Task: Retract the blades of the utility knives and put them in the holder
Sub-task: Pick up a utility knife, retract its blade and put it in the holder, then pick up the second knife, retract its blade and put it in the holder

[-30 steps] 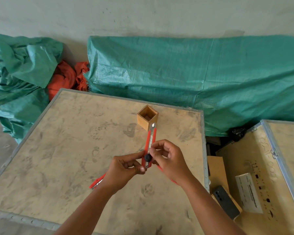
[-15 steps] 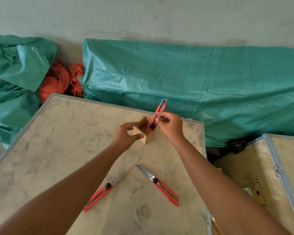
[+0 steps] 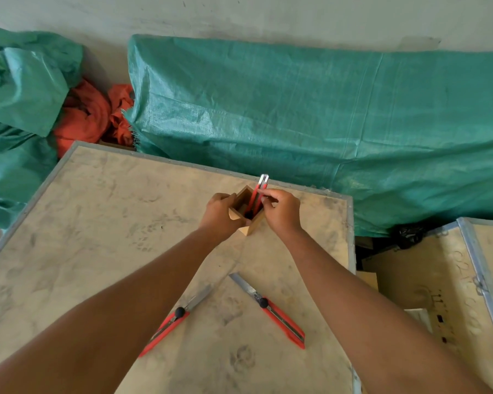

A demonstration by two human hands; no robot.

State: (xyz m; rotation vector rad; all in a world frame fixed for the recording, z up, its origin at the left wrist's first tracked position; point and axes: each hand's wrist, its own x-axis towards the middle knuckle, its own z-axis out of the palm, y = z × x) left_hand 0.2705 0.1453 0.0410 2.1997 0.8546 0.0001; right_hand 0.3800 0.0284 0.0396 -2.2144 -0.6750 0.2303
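Plywood counter, pale and dusty with smudged prints, framed by a metal edge strip, fills the lower part of the view from above. Behind it a green woven tarpaulin drapes over something bulky against a plain grey wall. More crumpled green sheeting lies at far left, with a bundle of orange cloth between the two. To the right stands a second plywood crate with metal edging.

Near the far edge of the counter sits a small square wooden holder, open at the top. The left hand wraps around its left side, fingers curled against the wood. The right hand is at the holder's right side, its fingers pinching a red utility knife that stands almost upright inside the holder, its metal end poking above the rim.

Closer to the viewer, between the two forearms, two more red knives lie flat on the counter, well apart from the holder. The left knife and the right knife each have a long blade extended, blades angled toward each other.
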